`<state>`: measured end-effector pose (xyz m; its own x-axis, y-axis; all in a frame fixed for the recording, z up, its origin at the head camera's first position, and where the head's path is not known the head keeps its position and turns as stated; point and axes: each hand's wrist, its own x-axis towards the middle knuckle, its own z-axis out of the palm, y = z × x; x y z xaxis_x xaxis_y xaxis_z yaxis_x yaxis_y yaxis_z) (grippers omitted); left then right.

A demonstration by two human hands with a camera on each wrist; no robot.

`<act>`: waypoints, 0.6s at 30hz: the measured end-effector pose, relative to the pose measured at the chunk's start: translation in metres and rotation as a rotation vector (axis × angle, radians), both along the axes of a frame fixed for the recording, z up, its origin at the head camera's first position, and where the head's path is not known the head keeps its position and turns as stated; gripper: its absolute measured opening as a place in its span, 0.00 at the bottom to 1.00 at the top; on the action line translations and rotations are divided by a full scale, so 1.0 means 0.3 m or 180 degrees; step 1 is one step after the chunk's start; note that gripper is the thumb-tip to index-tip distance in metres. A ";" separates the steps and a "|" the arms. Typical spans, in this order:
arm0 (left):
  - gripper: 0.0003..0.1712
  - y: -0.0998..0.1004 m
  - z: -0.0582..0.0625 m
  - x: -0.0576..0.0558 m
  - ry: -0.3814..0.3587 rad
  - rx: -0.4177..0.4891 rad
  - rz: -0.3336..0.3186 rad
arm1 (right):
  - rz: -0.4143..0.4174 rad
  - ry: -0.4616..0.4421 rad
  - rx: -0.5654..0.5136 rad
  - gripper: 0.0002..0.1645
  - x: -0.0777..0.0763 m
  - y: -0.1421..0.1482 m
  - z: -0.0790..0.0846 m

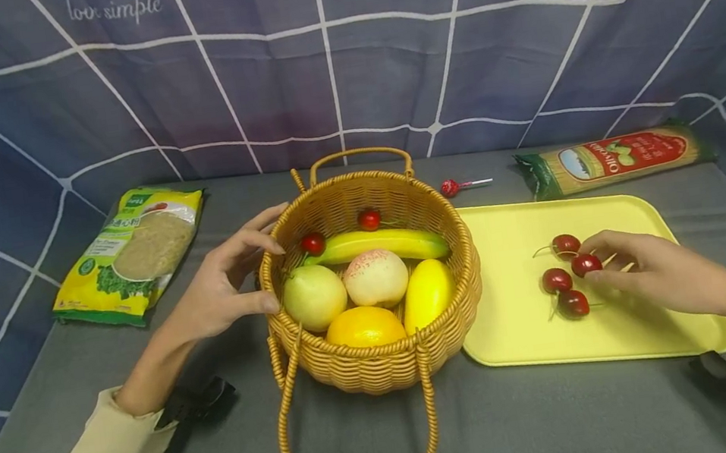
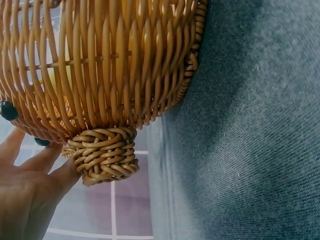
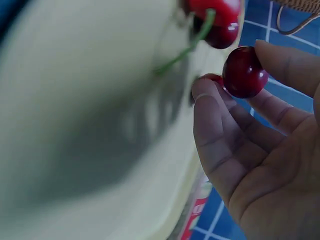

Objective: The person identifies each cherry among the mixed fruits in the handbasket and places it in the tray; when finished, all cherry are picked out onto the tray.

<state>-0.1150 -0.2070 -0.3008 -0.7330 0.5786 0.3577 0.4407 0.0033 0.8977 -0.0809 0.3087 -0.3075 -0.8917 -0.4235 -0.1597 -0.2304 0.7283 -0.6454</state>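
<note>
A round wicker basket (image 1: 381,366) holds a pear (image 1: 314,298), a peach (image 1: 377,278), a banana (image 1: 382,245), an orange (image 1: 365,327), a yellow oval fruit (image 1: 428,294) and two cherries, one of them a cherry (image 1: 313,244) at the left. My left hand (image 1: 225,279) rests at the basket's left rim, fingers spread and fairly straight along its side in the left wrist view. Over the yellow tray (image 1: 510,299), my right hand (image 1: 658,272) pinches a dark red cherry (image 3: 245,72) between thumb and fingers. Three more cherries lie beside it, including a cherry (image 1: 574,303) nearest the front.
A yellow-green food bag (image 1: 133,257) lies at the left. Behind the tray is a pack of noodles (image 1: 622,158), and a red lollipop (image 1: 450,187) lies behind the basket's right side. One basket handle (image 1: 282,436) hangs toward the front. A tiled-pattern cloth (image 1: 385,78) stands behind.
</note>
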 end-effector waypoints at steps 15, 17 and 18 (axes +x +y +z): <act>0.29 0.003 0.001 -0.002 -0.0046 -0.0011 0.0007 | 0.0063 0.0170 -0.0004 0.15 0.006 0.026 -0.063; 0.29 0.002 0.001 -0.001 -0.0053 -0.0013 0.0014 | 0.0070 0.0185 -0.0012 0.15 0.005 0.025 -0.064; 0.30 0.001 0.001 0.000 -0.0057 -0.0016 0.0018 | 0.0083 0.0201 -0.0021 0.15 0.004 0.026 -0.065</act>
